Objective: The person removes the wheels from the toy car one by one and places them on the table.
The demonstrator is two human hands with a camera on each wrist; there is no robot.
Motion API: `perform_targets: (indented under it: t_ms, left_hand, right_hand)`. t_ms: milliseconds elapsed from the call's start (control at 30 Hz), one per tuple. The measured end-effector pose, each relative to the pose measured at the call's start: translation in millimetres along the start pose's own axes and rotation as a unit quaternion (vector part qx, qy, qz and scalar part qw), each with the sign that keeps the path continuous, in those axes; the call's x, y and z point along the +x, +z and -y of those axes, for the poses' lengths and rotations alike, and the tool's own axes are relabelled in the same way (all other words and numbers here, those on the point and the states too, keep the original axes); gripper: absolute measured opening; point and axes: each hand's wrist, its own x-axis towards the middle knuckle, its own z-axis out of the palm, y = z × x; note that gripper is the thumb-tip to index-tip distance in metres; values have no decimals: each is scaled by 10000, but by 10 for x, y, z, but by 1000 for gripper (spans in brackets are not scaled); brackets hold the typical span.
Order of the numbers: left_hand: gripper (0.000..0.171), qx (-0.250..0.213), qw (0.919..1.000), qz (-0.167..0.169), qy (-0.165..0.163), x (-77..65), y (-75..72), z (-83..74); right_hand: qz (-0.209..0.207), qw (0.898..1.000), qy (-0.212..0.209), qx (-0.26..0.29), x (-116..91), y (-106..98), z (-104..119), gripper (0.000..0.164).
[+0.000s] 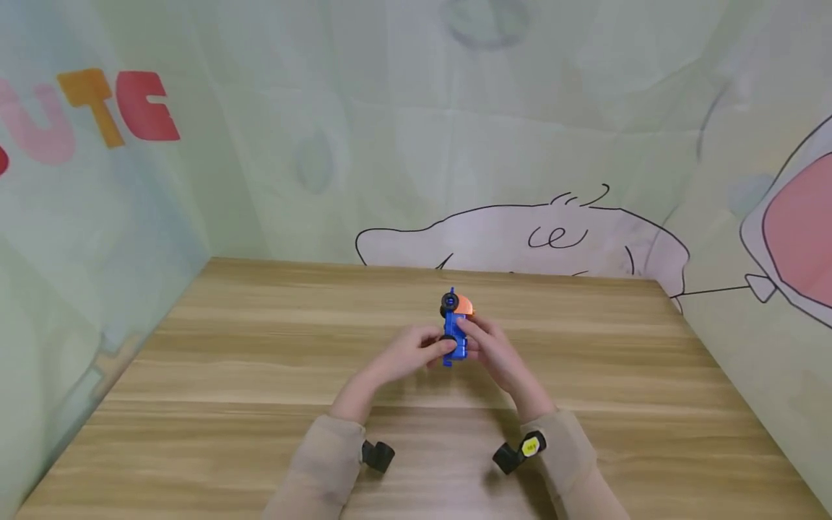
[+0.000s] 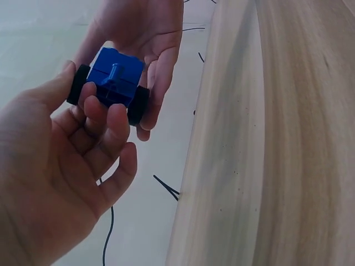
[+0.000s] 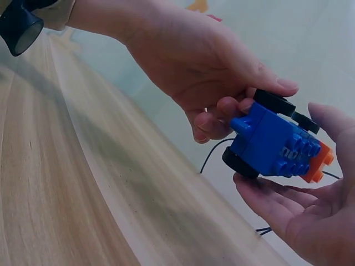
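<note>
Left hand (image 1: 404, 354), right hand (image 1: 502, 357) close together, fingers (image 2: 111, 141) bent, forearms (image 1: 318, 462) angled inward

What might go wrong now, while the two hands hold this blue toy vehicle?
The left hand and right hand hold the blue toy vehicle above the table, so it may drop if their grip loosens. The left hand's thumb touches a wheel, which might turn and upset the grip.

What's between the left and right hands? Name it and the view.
In the head view, the blue-and-orange toy car sits between left hand and right hand, held by both.
</note>
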Motion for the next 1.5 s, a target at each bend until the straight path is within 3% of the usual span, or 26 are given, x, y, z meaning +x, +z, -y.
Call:
perform_targets:
  t_ms: [267, 633, 1300, 1500]
  left_hand:
    - [34, 255, 9994, 152, -183, 1, -11, -19]
    - [42, 503, 9977, 456, -27, -13, -56, 21]
    - [29, 1074, 9927, 446, 304, -44, -94, 32]
    - [34, 1118, 9913, 332, 604, -40, -62, 39]
  right_hand:
    - [-130, 9991, 244, -311, 6, 4, -23, 51]
    - [-197, 9994, 109, -272, -5, 68, -36, 43]
    - [-159, 9983, -120, -554, 7, 96, -61, 38]
    - [-224, 9982, -61, -561, -12, 106, -54, 38]
